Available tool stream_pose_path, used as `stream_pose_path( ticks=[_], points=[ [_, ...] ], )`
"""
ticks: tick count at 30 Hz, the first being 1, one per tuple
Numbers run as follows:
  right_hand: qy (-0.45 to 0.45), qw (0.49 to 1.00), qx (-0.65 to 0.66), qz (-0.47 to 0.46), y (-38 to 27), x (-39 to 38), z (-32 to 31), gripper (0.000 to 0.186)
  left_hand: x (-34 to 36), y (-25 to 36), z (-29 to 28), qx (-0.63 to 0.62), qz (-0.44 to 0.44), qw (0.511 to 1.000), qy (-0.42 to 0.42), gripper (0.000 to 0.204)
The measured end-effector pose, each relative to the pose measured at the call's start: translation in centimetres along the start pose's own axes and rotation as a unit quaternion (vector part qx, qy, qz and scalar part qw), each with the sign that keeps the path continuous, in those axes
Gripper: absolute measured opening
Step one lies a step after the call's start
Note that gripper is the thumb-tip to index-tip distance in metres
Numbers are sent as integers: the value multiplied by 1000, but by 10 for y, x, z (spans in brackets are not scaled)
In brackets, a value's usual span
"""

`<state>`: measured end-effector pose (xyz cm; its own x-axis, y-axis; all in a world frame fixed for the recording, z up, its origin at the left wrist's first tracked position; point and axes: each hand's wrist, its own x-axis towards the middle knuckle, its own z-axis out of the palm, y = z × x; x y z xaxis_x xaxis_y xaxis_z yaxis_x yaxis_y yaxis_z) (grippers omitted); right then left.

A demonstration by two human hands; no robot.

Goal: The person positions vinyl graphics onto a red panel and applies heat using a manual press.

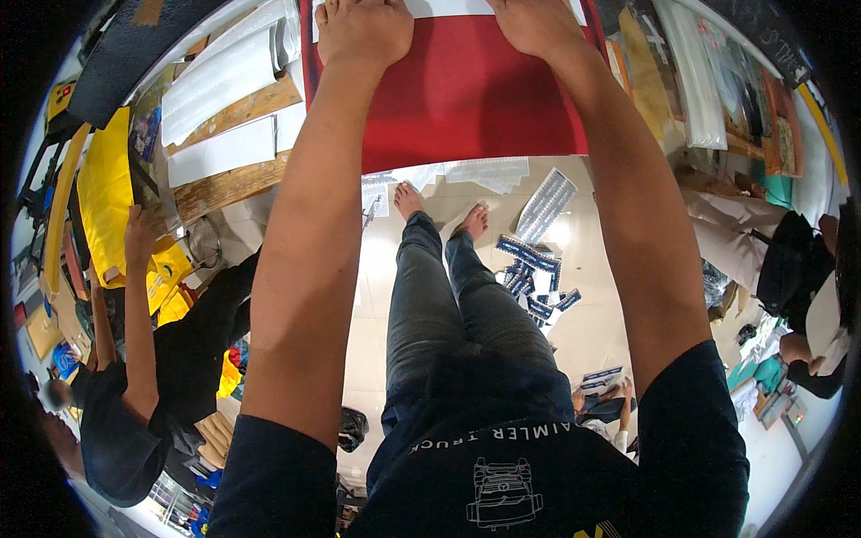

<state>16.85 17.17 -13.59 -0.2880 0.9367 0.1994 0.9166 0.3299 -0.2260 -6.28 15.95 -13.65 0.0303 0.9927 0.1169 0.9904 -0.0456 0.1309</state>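
My left hand [363, 34] and my right hand [538, 27] reach to the top edge of the view, both arms stretched forward. They rest, palms down, by the near edge of a white sheet [448, 8], which lies on a smooth red surface [466, 99] with a dark border at its sides. The left fingers show in part, extended and a little apart. Most of the right fingers are cut off by the picture's edge, so their pose is hidden. No held thing shows in either hand.
White sheets [224, 152] lie on a wooden bench at left. There a person [134, 394] in black handles yellow cloth [106, 193]. Clear plastic [700, 81] lies at right, near another person [798, 260]. Printed strips [534, 278] litter the tiled floor by my feet.
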Motion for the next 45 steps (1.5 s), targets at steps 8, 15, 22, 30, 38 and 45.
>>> stream_pose_path(
  ticks=[8, 15, 22, 30, 38, 45],
  points=[
    [-26, 999, -10, 43, -10, -1, -9, 54, 4, 3, -10, 132, 100, 986, 10, 51],
    [-11, 998, -20, 54, -8, -3, -2, 56, -5, 14, -6, 3, -30, 999, 30, 54],
    [13, 998, -33, 59, -8, -3, 1, 57, -4, 15, -6, 56, -39, 998, -4, 55],
    [30, 998, 4, 47, -13, -2, -12, 49, 2, -1, 14, 48, 42, 994, 87, 41],
    [2, 998, -18, 61, -7, 0, -11, 54, -4, -6, 4, 39, 69, 991, 112, 39],
    [20, 999, 34, 31, -5, -1, -20, 46, -4, -11, -29, -9, 18, 999, 50, 54]
  ],
)
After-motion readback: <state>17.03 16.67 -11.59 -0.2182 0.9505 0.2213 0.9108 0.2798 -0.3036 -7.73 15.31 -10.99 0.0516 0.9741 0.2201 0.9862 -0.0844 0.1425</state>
